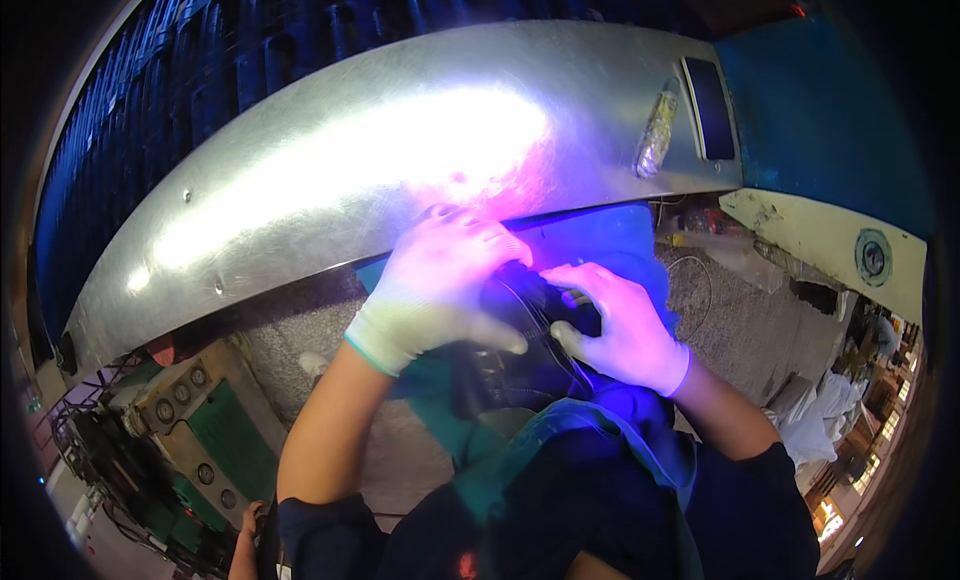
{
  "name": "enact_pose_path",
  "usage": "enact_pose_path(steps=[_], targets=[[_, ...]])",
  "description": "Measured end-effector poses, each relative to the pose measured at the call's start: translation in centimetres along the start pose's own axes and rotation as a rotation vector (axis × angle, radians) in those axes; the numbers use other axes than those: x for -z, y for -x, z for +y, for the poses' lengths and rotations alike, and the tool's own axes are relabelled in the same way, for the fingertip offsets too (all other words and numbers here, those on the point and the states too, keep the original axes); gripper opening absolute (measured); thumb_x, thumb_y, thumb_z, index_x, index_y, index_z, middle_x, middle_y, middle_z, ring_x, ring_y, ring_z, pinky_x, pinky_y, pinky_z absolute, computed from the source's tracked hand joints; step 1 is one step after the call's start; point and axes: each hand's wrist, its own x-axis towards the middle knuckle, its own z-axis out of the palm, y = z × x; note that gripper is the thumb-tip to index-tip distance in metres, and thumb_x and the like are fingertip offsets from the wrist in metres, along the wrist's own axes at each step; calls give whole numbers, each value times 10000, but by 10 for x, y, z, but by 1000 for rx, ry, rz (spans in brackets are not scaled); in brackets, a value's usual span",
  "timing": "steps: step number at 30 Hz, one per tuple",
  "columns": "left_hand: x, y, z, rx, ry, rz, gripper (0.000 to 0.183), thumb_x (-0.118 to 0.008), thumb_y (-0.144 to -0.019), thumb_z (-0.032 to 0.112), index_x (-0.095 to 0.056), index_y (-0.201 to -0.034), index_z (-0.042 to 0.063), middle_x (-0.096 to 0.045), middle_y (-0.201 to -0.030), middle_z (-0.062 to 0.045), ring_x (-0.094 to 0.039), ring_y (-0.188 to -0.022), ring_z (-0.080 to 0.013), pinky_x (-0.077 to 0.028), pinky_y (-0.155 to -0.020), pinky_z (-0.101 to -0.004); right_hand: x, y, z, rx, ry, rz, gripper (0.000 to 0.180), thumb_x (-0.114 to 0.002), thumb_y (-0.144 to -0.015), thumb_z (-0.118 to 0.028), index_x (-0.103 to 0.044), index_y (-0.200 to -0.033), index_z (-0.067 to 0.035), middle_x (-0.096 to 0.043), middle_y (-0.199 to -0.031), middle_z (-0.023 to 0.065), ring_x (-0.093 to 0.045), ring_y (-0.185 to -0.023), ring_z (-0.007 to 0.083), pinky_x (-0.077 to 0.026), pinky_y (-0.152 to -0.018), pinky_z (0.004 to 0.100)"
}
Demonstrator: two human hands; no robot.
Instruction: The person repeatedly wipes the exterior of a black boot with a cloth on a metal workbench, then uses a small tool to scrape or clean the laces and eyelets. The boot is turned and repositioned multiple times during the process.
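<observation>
Below the near edge of a metal-topped bench (300, 160), both my hands are in white knit gloves at a black, leather-like stitched piece (517, 370). My left hand (442, 280) grips its left side, with the thumb lying across the black surface. From the right, my right hand (622, 321) curls its fingers and thumb around the piece's other edge. Several thin cords or raised edges run down the middle between my hands. Strong violet and white light washes over the gloves, and the far end of the piece is partly hidden by my fingers.
A phone (709, 111) and a tape-wrapped tool (656, 133) lie at the bench's right end. Dark blue racking (225, 62) stands beyond. A machine with several dials (180, 400) is at lower left, near another person's hand (251, 516). White bags (814, 415) sit at right.
</observation>
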Motion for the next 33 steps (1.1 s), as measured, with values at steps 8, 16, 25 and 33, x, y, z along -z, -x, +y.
enact_pose_path(steps=[8, 16, 25, 33], targets=[[-4, -18, 22, 64, -103, -98, 841, -1027, -467, 516, -754, -1154, 115, -763, -1103, -104, -716, -1130, -352, -504, -1070, -482, -24, -2, 19, 105, 218, 191, 424, -664, -1052, -191, -636, -1430, -1, -727, -1239, 251, -719, -1125, 472, -585, -998, 524], [-11, -23, 19, 87, -63, -48, 712, -1027, -473, 512, -801, -1030, 131, -782, -1043, -62, -734, -1088, -320, -520, -1041, -465, -27, 8, 8, 16, 55, 111, 451, -660, -1025, -162, -605, -1432, 24, -712, -1221, 277, -696, -1143, 484, -565, -1019, 546], [-4, -29, 19, -7, -23, -126, 656, -991, -571, 473, -803, -1106, 143, -803, -1085, -50, -742, -1073, -299, -541, -1028, -450, -16, 23, 19, -52, -59, 105, 568, -796, -895, -141, -671, -1432, -3, -768, -1219, 199, -774, -1102, 352, -616, -1012, 450], [-5, -31, 21, 20, -3, -149, 643, -987, -498, 468, -833, -1041, 161, -810, -1039, -20, -758, -1042, -281, -546, -1000, -443, -27, 22, 12, -9, -80, 217, 406, -836, -937, -142, -740, -1306, -1, -784, -1116, 186, -786, -987, 304, -631, -877, 405]])
